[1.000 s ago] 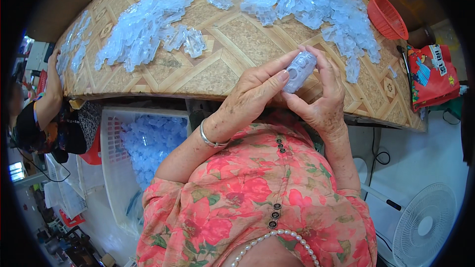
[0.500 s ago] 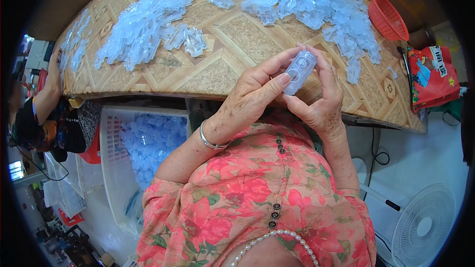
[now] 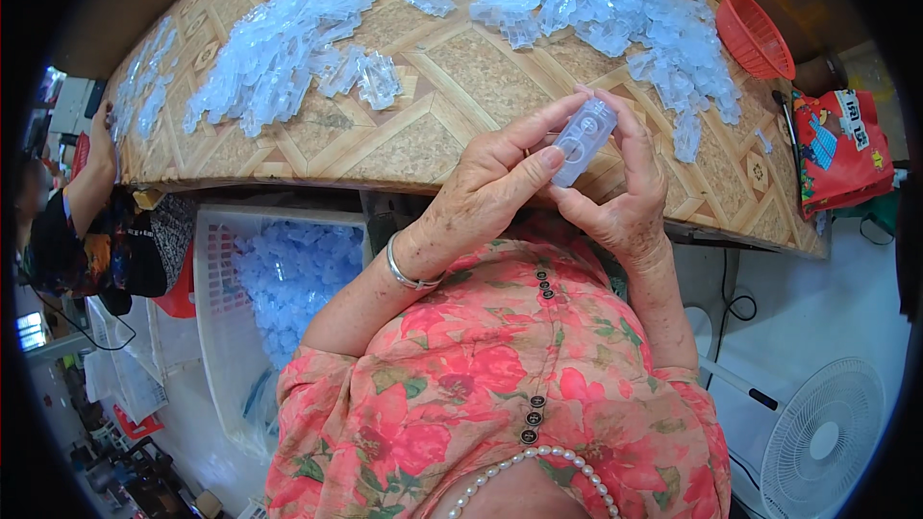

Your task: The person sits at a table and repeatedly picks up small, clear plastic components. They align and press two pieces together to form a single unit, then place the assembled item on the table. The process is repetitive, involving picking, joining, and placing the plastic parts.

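Note:
A small clear plastic piece (image 3: pixel 586 141), oblong with round shapes moulded in it, is held over the table's front edge. My left hand (image 3: pixel 504 165) pinches it from the left, thumb on its lower face and fingertips at its top end. From the other side my right hand (image 3: pixel 630 183) grips it, fingers along its right edge and thumb near its bottom corner. Beyond my hands a large heap of similar clear pieces (image 3: pixel 596 5) spreads over the patterned table (image 3: pixel 442 120). Another heap (image 3: pixel 279 48) lies to the left.
A white crate (image 3: pixel 213 327) full of bluish clear pieces stands below the table on my left. A red basket (image 3: pixel 753 34) and a red bag (image 3: pixel 844 149) sit at the right end. A white fan (image 3: pixel 824 437) is low right. Another person's arm (image 3: pixel 91 168) rests at far left.
The plastic piece has tilted very slightly between my fingers; both hands keep nearly the same place. At far left the other person's arm has shifted a little.

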Tool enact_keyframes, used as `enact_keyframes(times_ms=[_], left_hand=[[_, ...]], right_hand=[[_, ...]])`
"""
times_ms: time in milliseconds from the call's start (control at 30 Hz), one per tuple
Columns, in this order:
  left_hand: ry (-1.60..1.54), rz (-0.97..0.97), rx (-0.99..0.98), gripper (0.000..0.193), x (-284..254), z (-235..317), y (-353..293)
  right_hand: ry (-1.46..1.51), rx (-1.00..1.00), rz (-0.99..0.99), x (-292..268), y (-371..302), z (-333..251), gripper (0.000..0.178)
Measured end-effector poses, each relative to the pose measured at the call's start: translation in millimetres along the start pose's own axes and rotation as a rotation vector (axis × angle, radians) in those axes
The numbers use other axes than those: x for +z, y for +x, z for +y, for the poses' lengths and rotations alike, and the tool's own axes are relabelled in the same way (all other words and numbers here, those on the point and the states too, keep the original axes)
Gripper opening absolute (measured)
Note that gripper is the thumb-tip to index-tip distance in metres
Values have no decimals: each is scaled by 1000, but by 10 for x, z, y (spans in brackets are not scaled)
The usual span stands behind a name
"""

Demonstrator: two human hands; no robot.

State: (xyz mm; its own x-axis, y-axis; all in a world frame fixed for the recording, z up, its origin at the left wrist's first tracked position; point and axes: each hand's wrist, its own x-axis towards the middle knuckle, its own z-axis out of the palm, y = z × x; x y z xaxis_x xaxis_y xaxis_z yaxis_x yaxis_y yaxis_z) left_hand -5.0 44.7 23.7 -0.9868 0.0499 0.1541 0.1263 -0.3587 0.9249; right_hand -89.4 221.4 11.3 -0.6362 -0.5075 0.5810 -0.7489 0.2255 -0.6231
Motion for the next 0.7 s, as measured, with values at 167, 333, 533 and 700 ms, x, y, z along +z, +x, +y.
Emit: enact_keyframes(times_ms=[167,333,533,700], left_hand=[[59,-2,24,48,29,14,19],[130,16,-45,47,-18,35,43],[-31,-3,-118,45,-59,45,2],[-103,-4,-130,45,-67,26,-14]], right_hand=[[-9,-10,70,38,-11,7,89],[-51,-2,98,53,-34,40,90],[-68,46,113,89,-52,2,88],[-38,52,92,86,-55,-13,87]])
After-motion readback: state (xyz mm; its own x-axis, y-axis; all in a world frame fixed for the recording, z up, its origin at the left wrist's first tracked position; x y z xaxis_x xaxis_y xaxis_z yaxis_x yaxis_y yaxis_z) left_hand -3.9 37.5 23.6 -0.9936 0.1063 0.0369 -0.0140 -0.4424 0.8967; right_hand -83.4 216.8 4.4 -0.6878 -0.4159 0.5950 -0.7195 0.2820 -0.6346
